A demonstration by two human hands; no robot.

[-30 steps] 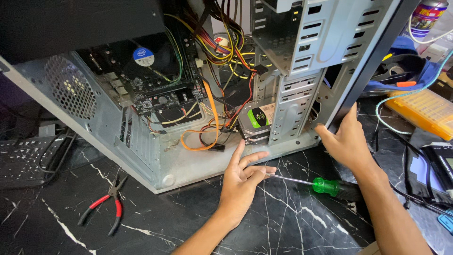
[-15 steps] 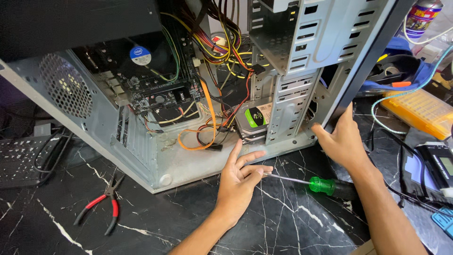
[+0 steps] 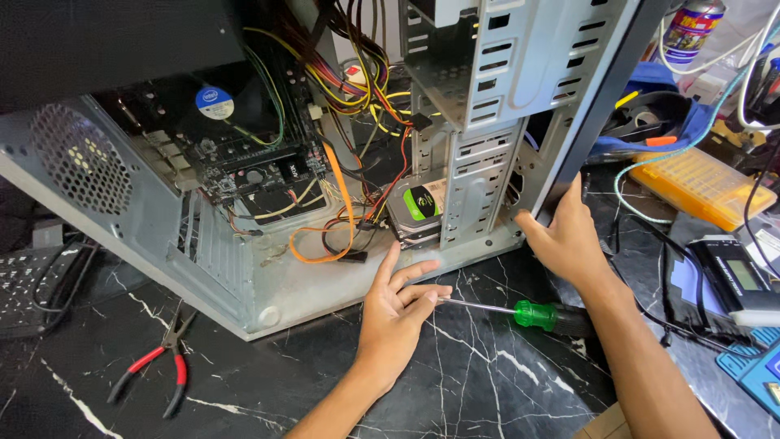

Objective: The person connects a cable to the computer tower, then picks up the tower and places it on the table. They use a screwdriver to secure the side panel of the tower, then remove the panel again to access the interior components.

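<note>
Neither grip holds anything. Left hand (image 3: 396,313) lies flat on the black marble desk (image 3: 487,382), fingers spread and loose, its fingertips (image 3: 388,258) resting at the lower edge of the open computer case (image 3: 268,276). Right hand (image 3: 565,240) is open too, palm pressed against the front corner of the case, fingers reaching round the metal frame there.

Between the two hands, on the desk just in front of the case, lies a screwdriver (image 3: 528,313) with a green handle; its thin shaft runs under the left hand's fingers, touching them or nearly so, and its handle sits just below the right wrist. Left of the case's near corner, red-handled pliers (image 3: 158,370) lie on the desk with their handles apart. A dark keyboard (image 3: 32,289) lies at the case's left end.

Inside the case, just beyond the left fingertips, an orange flat cable (image 3: 341,211) loops down over the floor panel. Beside it, at the foot of the drive cage (image 3: 479,154), sits a hard drive (image 3: 418,207) with a green label. Further in, to the left, is the motherboard (image 3: 244,162) with a black fan (image 3: 215,102), and a bundle of yellow, red and black wires (image 3: 366,73) hangs above.

Right of the case, well apart, an orange bit box (image 3: 699,187) lies on the desk, a grey meter (image 3: 743,280) nearer, and a spray can (image 3: 691,28) furthest back.
</note>
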